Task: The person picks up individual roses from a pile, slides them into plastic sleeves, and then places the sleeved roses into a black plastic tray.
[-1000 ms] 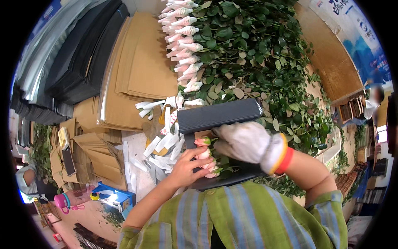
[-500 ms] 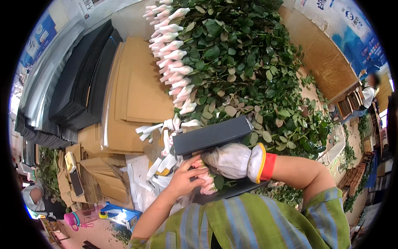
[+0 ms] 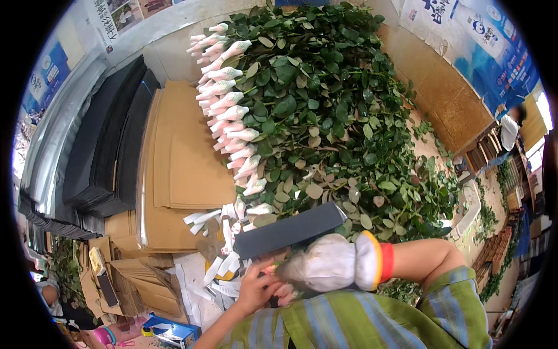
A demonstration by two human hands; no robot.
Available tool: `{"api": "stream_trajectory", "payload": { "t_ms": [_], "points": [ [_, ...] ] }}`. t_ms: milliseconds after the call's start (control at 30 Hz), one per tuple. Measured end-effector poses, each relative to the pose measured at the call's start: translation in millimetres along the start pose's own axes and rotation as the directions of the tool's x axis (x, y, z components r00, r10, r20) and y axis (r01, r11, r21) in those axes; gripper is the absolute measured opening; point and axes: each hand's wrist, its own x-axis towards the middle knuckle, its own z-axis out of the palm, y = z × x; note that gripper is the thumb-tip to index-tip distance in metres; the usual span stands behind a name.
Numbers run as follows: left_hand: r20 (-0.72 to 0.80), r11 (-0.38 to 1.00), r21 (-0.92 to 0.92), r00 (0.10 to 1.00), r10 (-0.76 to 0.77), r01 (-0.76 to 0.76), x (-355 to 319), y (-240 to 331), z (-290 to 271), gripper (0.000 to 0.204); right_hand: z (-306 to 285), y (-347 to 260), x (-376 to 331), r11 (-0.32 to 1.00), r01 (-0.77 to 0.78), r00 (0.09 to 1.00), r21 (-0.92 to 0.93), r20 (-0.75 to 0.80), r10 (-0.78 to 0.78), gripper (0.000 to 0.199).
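The left hand [image 3: 254, 289] gripped pink roses [image 3: 285, 293] between curled fingers, probably to steady them, while the gloved right hand's [image 3: 328, 264] grip, fingertips hidden, could not be told.

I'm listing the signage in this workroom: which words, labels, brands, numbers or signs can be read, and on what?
I won't copy wording, only place it.
White-and-blue poster, upper right: large dark characters; small print blurred.
Picture poster, upper left: dark slanting characters.
Blue poster, left: too small to read.
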Motion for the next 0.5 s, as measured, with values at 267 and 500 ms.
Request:
{"api": "stream_trajectory", "payload": {
  "t_ms": [267,500],
  "points": [
    [0.038,0.996,-0.089,0.999,-0.019,0.022,8,0,0,0.041,-52,200,100,0.658,-0.458,0.886,-0.598,-0.365,0.286,0.032],
    [0.025,0.997,-0.007,0.997,-0.073,0.073,4,-2,-2,0.057,-73,145,118,0.721,-0.555,0.830,-0.415,-0.217,0.514,0.016]
  ]
}}
